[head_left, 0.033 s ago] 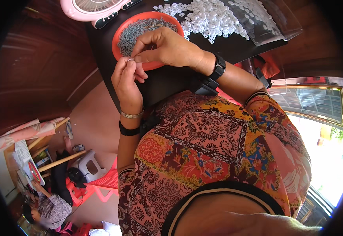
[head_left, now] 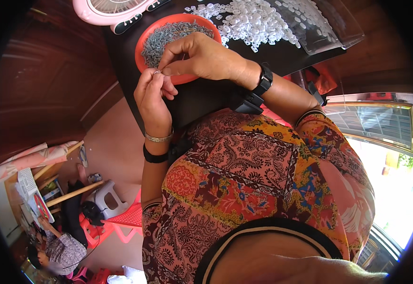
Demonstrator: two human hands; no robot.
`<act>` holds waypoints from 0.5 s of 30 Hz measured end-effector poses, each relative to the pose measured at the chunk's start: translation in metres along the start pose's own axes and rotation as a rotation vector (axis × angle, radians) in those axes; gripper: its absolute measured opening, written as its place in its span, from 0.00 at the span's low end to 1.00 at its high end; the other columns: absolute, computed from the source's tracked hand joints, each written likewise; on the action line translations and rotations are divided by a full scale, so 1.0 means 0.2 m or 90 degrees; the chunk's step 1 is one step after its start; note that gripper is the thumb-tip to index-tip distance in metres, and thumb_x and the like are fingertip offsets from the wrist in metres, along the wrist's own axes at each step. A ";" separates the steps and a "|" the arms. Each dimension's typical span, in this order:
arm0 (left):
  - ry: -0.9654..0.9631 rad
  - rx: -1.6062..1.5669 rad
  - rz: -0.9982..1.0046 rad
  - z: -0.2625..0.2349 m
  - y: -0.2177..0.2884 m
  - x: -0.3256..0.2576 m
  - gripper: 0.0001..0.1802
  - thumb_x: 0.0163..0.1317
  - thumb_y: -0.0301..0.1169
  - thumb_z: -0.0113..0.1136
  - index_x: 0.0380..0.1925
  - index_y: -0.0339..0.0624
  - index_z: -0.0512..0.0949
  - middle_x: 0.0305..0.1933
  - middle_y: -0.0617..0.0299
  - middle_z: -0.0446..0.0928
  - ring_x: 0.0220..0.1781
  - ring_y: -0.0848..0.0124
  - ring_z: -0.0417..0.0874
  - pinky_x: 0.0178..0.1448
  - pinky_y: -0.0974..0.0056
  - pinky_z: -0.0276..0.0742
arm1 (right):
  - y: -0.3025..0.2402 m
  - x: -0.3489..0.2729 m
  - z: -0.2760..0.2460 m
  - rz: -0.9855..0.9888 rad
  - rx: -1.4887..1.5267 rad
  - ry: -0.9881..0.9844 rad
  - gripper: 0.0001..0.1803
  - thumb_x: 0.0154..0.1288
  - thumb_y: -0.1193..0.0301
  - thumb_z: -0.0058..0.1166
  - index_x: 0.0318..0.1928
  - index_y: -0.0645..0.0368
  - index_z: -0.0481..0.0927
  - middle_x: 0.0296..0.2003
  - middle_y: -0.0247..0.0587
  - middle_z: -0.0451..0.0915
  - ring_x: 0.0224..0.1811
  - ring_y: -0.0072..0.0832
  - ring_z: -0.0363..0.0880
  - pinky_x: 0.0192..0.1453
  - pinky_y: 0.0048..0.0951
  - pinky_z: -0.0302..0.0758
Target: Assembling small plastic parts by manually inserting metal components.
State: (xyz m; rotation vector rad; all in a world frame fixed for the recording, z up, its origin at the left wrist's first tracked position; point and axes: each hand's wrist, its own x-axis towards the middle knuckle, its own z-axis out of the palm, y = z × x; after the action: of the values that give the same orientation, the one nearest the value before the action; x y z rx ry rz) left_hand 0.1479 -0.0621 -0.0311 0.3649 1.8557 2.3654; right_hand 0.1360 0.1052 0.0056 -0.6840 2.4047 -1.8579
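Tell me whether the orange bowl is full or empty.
Not empty: grey screw-like pieces cover much of the orange bowl; how deep they lie, I cannot tell.

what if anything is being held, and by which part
The left hand pinches a small pale piece between finger and thumb; which part is gripped is too small to tell. Whether the right hand holds anything cannot be told.

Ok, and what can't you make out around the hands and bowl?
All in the head view:
Small pale piece at the left hand's fingers: too small, largely covered by them.
Whether the right hand pinches anything: its fingers hide it.
Orange bowl's near side: partly behind both hands.
Pink fan: top cut off by the upper edge.
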 end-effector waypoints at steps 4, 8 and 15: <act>0.008 -0.030 0.011 -0.01 0.01 0.00 0.11 0.67 0.32 0.45 0.29 0.38 0.70 0.22 0.65 0.68 0.22 0.77 0.70 0.27 0.74 0.61 | 0.01 0.02 -0.07 0.002 -0.172 -0.027 0.08 0.58 0.73 0.59 0.38 0.61 0.82 0.31 0.35 0.82 0.35 0.21 0.80 0.41 0.21 0.73; 0.011 -0.028 0.013 -0.01 0.00 0.00 0.11 0.67 0.31 0.44 0.28 0.38 0.70 0.21 0.65 0.67 0.22 0.77 0.69 0.26 0.73 0.61 | 0.11 0.03 -0.09 -0.061 -0.494 -0.131 0.08 0.54 0.71 0.57 0.35 0.59 0.83 0.35 0.41 0.81 0.37 0.38 0.80 0.40 0.35 0.76; 0.010 -0.042 -0.006 -0.02 0.00 0.00 0.10 0.66 0.31 0.45 0.28 0.38 0.69 0.20 0.65 0.66 0.22 0.76 0.69 0.27 0.73 0.61 | 0.22 0.06 -0.04 -0.115 -0.579 -0.185 0.07 0.53 0.71 0.56 0.33 0.59 0.79 0.32 0.42 0.78 0.36 0.43 0.79 0.38 0.41 0.75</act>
State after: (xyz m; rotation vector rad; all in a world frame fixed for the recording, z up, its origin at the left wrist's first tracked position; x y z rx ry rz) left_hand 0.1475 -0.0666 -0.0326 0.3302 1.7767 2.4237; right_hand 0.1090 0.1171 -0.0292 -1.1195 2.9512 -0.5139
